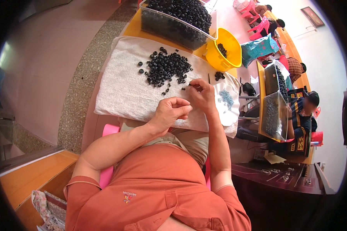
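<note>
The pile of black pieces (165, 69) lies ahead of the left hand (169, 111) and forward-left of the right hand (202, 94), whose fingertips are nearer; no clear long axis. The right seems to pinch one small piece (189, 84); the left's fingertips meet, contents hidden.

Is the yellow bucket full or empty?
Neither: the bucket is partly filled. Dark pieces show inside, below its rim, with bare inner wall beside them.
</note>
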`<act>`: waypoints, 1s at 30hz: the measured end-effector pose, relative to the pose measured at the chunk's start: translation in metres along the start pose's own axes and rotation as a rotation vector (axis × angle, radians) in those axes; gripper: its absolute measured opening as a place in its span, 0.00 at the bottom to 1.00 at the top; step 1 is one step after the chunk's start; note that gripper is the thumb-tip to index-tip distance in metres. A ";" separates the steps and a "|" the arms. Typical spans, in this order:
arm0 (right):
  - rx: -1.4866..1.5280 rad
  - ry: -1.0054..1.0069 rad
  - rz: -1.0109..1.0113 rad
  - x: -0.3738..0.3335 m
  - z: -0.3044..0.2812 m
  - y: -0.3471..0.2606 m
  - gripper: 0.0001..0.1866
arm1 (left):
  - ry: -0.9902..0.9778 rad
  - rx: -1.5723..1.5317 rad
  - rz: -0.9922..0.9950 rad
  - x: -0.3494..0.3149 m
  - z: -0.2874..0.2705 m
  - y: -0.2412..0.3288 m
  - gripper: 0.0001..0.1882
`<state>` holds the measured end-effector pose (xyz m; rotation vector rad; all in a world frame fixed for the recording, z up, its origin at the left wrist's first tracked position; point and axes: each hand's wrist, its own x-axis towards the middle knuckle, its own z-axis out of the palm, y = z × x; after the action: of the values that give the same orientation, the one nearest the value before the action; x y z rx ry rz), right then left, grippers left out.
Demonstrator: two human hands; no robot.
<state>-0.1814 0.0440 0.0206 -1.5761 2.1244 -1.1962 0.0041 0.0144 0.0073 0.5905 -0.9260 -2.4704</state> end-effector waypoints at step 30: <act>0.760 -0.041 0.272 -0.032 -0.011 0.011 0.05 | 0.038 0.020 0.032 0.000 0.000 -0.002 0.07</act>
<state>-0.1834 0.0780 0.0106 -0.9294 1.4973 -1.5809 0.0039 0.0154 0.0060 0.6219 -0.9392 -2.4156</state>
